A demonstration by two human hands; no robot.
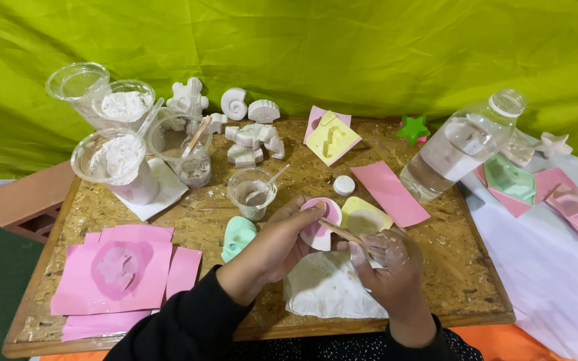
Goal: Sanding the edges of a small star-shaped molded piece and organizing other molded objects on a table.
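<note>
Pink rubber forms the small round mould [320, 224] that is gripped at its rim by the fingers of the left hand [277, 249], just above the chipboard table [436, 267] and a white cloth [326, 287]. A thin wooden stick [342, 232] is pinched in the closed, plaster-smeared right hand [389, 267], with its tip at the mould's cavity. If the stick is pressed hard, the soft wall could be gouged or the filling scraped out unevenly. If the mould is tilted further, wet mix could run over the rim onto the cloth. A yellow mould [364, 219] lies touching or just beside the pink one and could be nudged by the right hand. A small cup of grey mix [252, 194] with a spoon stands near the left hand's knuckles and could be tipped. The water bottle [459, 147], lying slanted to the right, is well apart.
</note>
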